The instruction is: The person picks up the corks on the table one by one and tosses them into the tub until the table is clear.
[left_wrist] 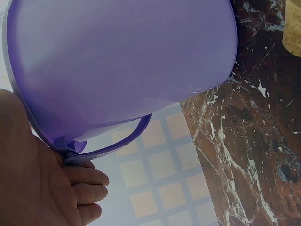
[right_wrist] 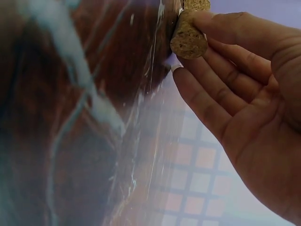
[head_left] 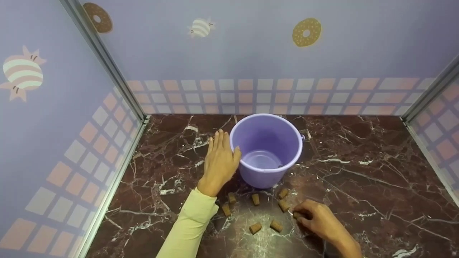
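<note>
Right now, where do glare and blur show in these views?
Head: whitish glare on the marble surface, near the corks; left wrist: the checked wall looks washed out; right wrist: the marble surface blurs at left, while the pinched cork shows grain.

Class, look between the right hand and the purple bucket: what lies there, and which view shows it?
Two corks lie there on the marbled surface: one nearer the right hand, one nearer the purple bucket. The head view shows this.

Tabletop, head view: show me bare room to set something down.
Bare: a wide patch of tabletop between the bucket and right wall; another between the left wall and left hand. Crowded: in front of the bucket, where corks lie between the left sleeve and right hand.
</note>
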{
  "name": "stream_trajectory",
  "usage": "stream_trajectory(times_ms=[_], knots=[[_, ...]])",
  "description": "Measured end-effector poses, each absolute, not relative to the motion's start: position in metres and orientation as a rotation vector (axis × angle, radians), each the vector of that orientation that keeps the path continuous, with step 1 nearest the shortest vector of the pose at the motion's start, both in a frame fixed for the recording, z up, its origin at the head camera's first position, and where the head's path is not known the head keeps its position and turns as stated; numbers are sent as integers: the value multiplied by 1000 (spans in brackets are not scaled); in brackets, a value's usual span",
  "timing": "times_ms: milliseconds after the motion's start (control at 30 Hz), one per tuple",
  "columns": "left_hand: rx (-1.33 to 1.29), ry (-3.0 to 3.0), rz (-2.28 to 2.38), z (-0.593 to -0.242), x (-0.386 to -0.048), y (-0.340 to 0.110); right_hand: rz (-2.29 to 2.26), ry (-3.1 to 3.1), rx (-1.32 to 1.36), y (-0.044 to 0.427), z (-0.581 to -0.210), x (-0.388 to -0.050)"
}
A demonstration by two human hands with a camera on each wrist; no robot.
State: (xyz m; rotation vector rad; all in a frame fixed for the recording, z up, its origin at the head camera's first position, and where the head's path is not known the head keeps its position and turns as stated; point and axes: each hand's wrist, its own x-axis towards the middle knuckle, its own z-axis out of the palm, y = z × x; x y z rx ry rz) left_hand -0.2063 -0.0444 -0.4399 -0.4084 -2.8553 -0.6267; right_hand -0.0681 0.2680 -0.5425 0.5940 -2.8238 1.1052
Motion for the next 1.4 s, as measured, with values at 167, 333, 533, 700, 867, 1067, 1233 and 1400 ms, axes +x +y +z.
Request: stream_trajectory(times_ms=[167, 333, 533, 700, 867, 1067, 1233, 1400], knots=[[-400, -2846, -647, -440, -207, -44, 1076, -2782, 628, 269, -545, -69], [-401, -2832, -650, -440, -206, -44, 1056, -2742, 658, 269, -547, -70], [-406, -2827, -645, -440, -205, -44, 1057, -2763, 643, 268, -547, -70], [-403, -2839, -650, -439, -205, -44, 1059, -2776, 627, 268, -546, -70], [-406, -2846, -648, -439, -205, -44, 1053, -2785, 616, 268, -545, -70], [-397, -2851, -639, -438, -205, -45, 1028, -2778, 620, 267, -543, -71], [-393, -2860, -657, -439, -205, -45, 977, -2738, 627, 268, -540, -73], [-392, -2862, -664, -440, -207, -45, 975, -2628, 676, 267, -536, -77]])
